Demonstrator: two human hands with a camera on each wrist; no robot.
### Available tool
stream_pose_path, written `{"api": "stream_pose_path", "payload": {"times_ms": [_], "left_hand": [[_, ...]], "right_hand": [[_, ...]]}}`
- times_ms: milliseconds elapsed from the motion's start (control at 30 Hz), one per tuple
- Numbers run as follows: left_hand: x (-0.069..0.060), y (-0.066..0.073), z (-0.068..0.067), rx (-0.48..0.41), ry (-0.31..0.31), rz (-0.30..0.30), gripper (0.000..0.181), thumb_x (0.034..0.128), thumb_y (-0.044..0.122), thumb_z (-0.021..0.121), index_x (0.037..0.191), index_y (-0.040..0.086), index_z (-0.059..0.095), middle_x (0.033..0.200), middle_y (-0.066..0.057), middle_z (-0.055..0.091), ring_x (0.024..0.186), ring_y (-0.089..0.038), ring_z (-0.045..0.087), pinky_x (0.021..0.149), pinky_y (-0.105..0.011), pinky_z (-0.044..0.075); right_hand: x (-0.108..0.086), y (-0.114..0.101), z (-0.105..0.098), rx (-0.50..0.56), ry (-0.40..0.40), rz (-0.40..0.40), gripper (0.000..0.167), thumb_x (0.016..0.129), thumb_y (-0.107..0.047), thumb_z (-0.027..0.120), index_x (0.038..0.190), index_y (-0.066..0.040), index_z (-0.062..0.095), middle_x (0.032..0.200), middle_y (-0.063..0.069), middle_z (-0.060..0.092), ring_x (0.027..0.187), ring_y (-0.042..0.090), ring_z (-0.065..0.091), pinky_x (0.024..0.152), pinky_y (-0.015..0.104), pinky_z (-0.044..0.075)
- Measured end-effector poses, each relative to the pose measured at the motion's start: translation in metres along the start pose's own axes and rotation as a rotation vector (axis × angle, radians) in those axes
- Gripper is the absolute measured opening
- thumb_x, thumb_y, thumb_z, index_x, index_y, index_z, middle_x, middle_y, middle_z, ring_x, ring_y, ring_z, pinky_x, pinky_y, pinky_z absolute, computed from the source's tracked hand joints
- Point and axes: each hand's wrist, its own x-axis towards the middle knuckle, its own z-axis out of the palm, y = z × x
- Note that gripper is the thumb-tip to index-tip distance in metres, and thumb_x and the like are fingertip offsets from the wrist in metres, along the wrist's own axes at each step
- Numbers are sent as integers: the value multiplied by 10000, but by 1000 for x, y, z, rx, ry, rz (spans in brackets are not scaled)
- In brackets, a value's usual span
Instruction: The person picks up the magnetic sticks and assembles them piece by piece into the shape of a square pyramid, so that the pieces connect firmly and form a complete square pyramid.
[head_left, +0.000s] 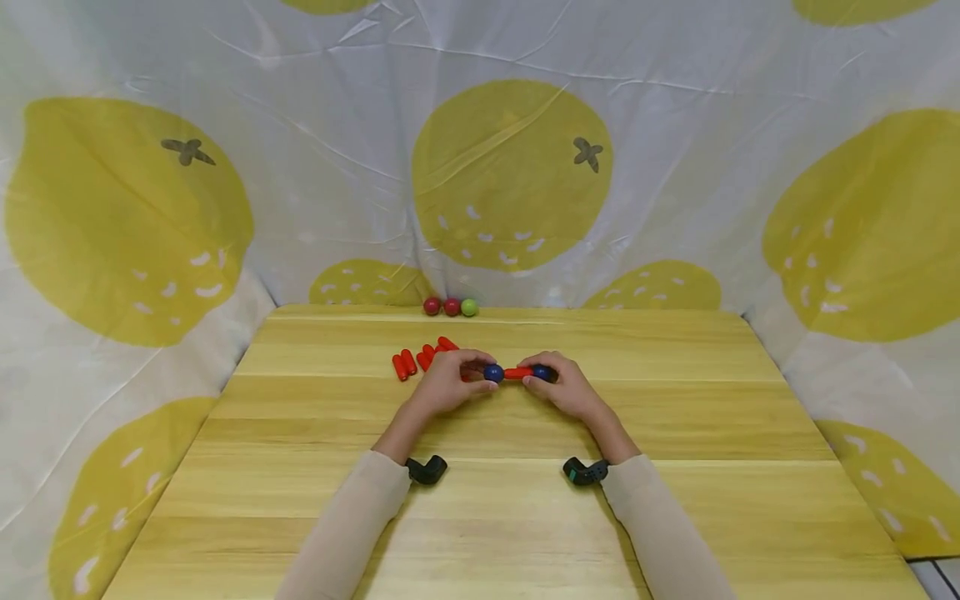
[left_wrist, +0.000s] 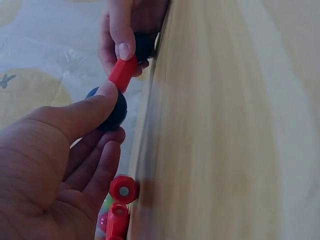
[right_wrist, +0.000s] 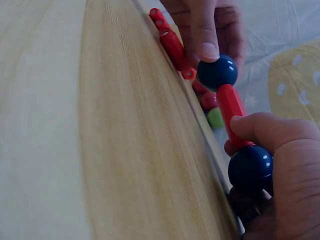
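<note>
Red rod (head_left: 517, 374) over wooden table (head_left: 495, 542); patterned cloth (head_left: 337, 167) behind; perhaps tiling (head_left: 936, 577).

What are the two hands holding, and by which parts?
A red rod between a left ball and a right ball. The left hand pinches the left ball; the right hand pinches the red rod beside the right ball.

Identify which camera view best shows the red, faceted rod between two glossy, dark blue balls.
The right wrist view: the red, faceted rod appears largest, with both glossy, dark blue balls at its ends, though the right hand covers part. The head view shows it small, side-on; the left wrist view shows it foreshortened.
</note>
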Motion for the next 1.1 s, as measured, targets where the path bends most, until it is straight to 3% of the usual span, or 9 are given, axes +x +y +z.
{"api": "stream_pose_path", "payload": {"times_ms": [267,467,600,833,967,1100], "left_hand": [[-1,4,5,6,-23,-9,363,852,224,866,1185,132,753,1117,-29,769,997,-159,751,902,-318,613],[-3,5,6,55,-19,20,386,850,210,866,1210,129,756,1169,-39,762,1033,-164,741,921,-341,607],[-5,6,4,142,19,46,416,830,225,886,1216,132,762,1176,-35,763,1042,-181,716,923,-363,596],[-11,8,-3,330,113,44,339,835,239,884,1132,114,779,1137,-55,759,1071,-243,689,969,-412,566],[-15,6,-6,386,115,8,338,843,223,877,1140,103,770,1136,-71,732,1040,-243,661,949,-397,564],[-18,2,-9,360,107,-33,385,850,169,866,1203,85,738,1150,-82,703,949,-214,653,858,-356,584]], "right_hand": [[-1,-2,2,-23,-43,9,286,937,-330,777,1201,-228,739,1220,11,712,1133,215,641,1020,435,509],[-1,-6,7,-31,-74,-1,265,958,-327,752,1194,-209,737,1188,9,727,1099,203,660,997,418,526],[-1,-8,7,-75,-57,8,240,945,-303,766,1159,-198,739,1134,-5,735,1041,179,660,965,401,530],[0,-8,4,-105,-35,1,275,909,-223,798,1164,-154,720,998,9,717,843,153,627,770,308,533],[1,-10,2,-114,-35,-13,390,929,-235,780,1281,-107,671,1105,62,714,756,142,580,693,272,491],[0,-12,-2,-137,-55,-48,475,966,-219,739,1402,-83,608,1226,97,673,692,129,547,649,261,470]]}}
